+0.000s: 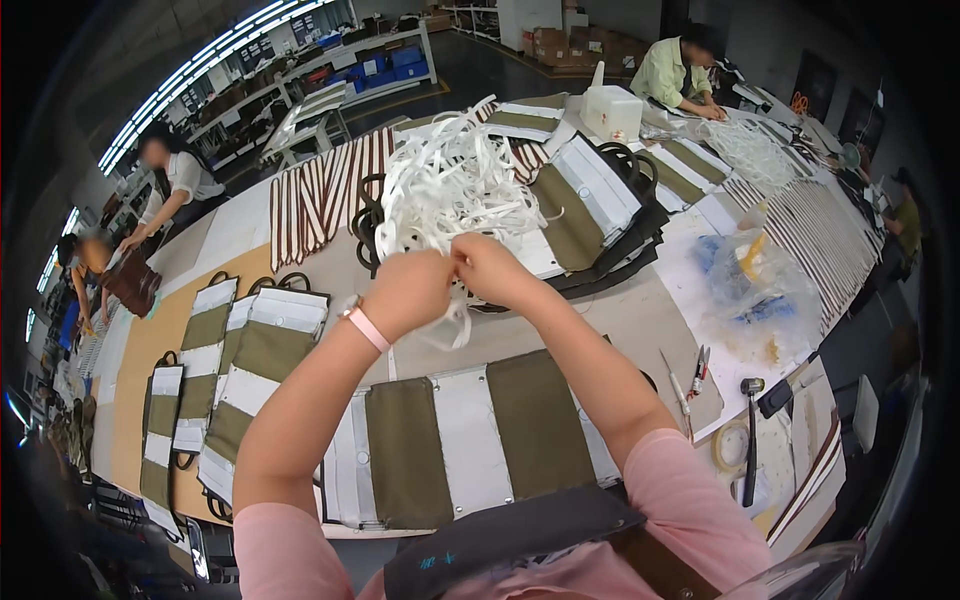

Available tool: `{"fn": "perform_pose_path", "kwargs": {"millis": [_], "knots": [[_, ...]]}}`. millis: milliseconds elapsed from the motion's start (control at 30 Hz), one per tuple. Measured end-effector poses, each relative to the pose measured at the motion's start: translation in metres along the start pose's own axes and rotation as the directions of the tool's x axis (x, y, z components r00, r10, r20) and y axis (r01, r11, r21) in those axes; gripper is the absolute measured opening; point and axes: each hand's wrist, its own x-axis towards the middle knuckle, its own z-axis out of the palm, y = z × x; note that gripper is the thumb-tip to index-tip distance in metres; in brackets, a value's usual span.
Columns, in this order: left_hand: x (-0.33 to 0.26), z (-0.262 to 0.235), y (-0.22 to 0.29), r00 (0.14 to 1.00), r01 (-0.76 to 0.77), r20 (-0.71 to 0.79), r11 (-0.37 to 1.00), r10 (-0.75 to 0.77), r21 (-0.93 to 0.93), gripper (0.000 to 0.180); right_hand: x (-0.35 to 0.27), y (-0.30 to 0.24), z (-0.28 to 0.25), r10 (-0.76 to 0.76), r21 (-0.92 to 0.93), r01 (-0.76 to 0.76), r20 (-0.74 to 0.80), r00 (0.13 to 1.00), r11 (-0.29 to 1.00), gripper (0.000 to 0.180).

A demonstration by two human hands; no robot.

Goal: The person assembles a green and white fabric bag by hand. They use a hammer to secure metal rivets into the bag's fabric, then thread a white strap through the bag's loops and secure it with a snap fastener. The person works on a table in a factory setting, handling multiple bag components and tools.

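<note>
Spreading away under the raised arms, a long work surface [640, 320] is carrying rows of bag pieces. Nearest, just below both hands, an olive and white bag panel [470, 440] is lying flat. Above it the left hand [408, 292], wearing a pink wristband [366, 328], and the right hand [488, 268] are meeting fingertip to fingertip, each grip pinching a white strap [452, 322] whose loose end is hanging down beneath them. Right of the right hand, a hammer [750, 440], a roll of tape [730, 446] and small cutters [699, 368] are resting near the edge. Left of the left hand, more olive and white panels [255, 350] are overlapping in stacks. Just beyond the hands, the heap of white straps [450, 185] is piling up. Farther off, a person in a pale green shirt [672, 72] is bending over the far end.
</note>
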Motion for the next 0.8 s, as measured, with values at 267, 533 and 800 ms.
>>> {"fn": "perform_pose_path", "kwargs": {"millis": [267, 533, 800], "knots": [[-0.041, 0.041, -0.01, 0.947, -0.16, -0.209, 0.925, 0.242, 0.345, 0.033, -0.014, 0.004, -0.087, 0.298, 0.339, -0.248, -0.103, 0.949, 0.907, 0.02], [-0.031, -0.016, 0.004, 0.852, -0.217, -0.414, 0.936, 0.319, 0.276, 0.02, -0.028, 0.062, -0.028, 0.15, -0.097, -0.138, 0.121, 0.981, 0.986, 0.042], [0.004, -0.048, 0.001, 0.959, -0.061, -0.272, 0.996, 0.075, 0.057, 0.026, 0.001, 0.053, 0.003, 0.286, -0.036, -0.32, -0.364, 0.886, 0.947, 0.031]]}}
